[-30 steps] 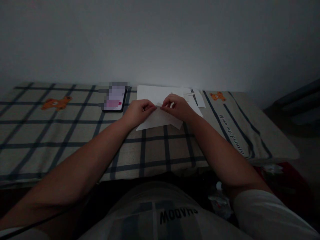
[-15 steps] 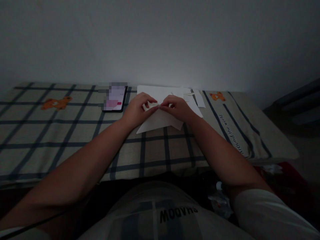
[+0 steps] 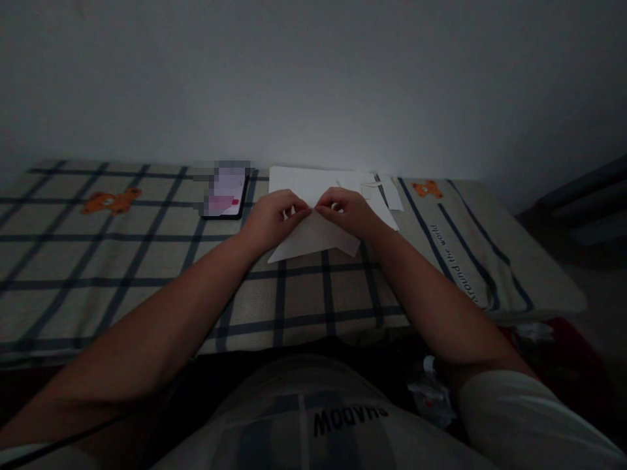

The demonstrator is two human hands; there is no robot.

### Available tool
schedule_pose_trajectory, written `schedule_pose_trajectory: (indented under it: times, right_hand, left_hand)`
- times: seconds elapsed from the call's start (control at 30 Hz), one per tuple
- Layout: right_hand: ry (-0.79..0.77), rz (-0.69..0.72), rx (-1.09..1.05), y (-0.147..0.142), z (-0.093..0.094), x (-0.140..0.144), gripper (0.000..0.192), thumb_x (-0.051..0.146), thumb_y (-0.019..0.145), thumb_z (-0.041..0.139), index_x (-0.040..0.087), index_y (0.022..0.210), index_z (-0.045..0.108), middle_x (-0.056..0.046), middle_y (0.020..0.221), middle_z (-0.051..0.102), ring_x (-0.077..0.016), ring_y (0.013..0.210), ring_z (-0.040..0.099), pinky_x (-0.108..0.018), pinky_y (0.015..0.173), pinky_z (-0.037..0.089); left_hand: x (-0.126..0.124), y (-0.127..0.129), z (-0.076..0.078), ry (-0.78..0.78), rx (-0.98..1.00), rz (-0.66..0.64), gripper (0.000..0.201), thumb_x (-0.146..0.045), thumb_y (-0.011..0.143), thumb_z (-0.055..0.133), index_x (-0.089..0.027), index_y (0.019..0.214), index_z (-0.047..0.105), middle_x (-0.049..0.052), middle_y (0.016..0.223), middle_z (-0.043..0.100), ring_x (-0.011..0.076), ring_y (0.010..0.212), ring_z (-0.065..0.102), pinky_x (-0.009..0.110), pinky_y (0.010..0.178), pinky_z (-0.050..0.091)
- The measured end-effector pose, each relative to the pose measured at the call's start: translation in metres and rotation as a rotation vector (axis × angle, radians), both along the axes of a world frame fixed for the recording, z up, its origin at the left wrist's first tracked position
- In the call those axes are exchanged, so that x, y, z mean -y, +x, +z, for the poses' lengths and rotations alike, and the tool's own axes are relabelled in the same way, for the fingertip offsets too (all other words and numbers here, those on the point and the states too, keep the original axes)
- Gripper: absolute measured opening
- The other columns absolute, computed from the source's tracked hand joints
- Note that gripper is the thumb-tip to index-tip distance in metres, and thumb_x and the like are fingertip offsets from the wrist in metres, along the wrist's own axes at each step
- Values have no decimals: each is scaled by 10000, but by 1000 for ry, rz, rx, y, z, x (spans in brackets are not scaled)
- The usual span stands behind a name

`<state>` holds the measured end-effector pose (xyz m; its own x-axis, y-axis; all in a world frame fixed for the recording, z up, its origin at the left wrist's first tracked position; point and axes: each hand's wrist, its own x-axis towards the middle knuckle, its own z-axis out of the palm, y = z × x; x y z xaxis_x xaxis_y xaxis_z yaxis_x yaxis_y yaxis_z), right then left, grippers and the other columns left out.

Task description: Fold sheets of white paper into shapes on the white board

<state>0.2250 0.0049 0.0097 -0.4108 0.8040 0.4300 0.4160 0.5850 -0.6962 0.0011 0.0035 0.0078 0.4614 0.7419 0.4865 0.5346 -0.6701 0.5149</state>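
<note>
My left hand [image 3: 275, 214] and my right hand [image 3: 347, 210] meet fingertip to fingertip over the table, each closed in a pinch. Between them they grip the upper edge of a white sheet of paper [image 3: 316, 236], whose lower part spreads out toward me below the fingers. Its pinched edge is mostly hidden by my fingertips. Behind the hands lies more white paper [image 3: 308, 179], with faint lines, flat on the cloth. Small white paper scraps [image 3: 369, 185] rest at its right end.
A phone [image 3: 228, 192] with a lit, partly blurred screen lies left of the paper. The checked tablecloth [image 3: 147, 261] covers the table, which stands against a grey wall [image 3: 313, 85]. Below the table's front edge, a plastic bottle [image 3: 431, 385] shows at the right.
My left fingers have lowered slightly and drawn closer to the paper, covering the white strip that showed between them. The right hand has barely shifted, and both still pinch the sheet.
</note>
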Motion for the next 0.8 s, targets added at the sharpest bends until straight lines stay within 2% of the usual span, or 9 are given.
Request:
schedule_pose_trajectory:
  times: [0.13, 0.23, 0.43, 0.63, 0.8]
  right_hand:
    - [-4, -21, 44, -1, 0, 1, 108, 294, 834, 622, 202, 793, 658, -21, 809, 653, -150, 743, 530, -319, 685, 408]
    - [-9, -28, 47, -3, 1, 2, 72, 263, 809, 615, 203, 773, 633, -16, 801, 640, -144, 725, 522, -318, 678, 405]
    - [27, 16, 0, -6, 1, 6, 74, 268, 797, 623, 197, 774, 625, -12, 774, 609, -142, 697, 511, -318, 655, 403]
    - [-36, 46, 40, -7, 2, 8, 57, 252, 790, 616, 195, 788, 620, -8, 780, 609, -142, 713, 518, -319, 690, 422]
    - [-47, 34, 25, -7, 0, 5, 87, 282, 800, 606, 200, 775, 617, -4, 763, 615, -143, 715, 518, -309, 682, 421]
  left_hand:
    - [1, 1, 1, 4, 16, -39, 200, -369, 908, 651, -192, 852, 726, 46, 860, 668, 155, 708, 543, 305, 665, 428]
    - [3, 2, 2, -9, -6, -41, 199, -361, 914, 635, -190, 870, 726, 33, 807, 658, 154, 699, 540, 304, 665, 414]
    - [6, 3, 1, -68, -2, -19, 252, -411, 921, 627, -188, 835, 706, 6, 708, 618, 145, 649, 509, 302, 644, 384]
    - [8, 4, 1, -84, 23, -59, 190, -339, 895, 606, -193, 780, 643, -7, 683, 572, 140, 641, 495, 293, 626, 365]
    - [7, 4, 4, -38, 113, -49, 148, -292, 872, 593, -201, 756, 603, -4, 699, 568, 146, 668, 509, 293, 627, 362]
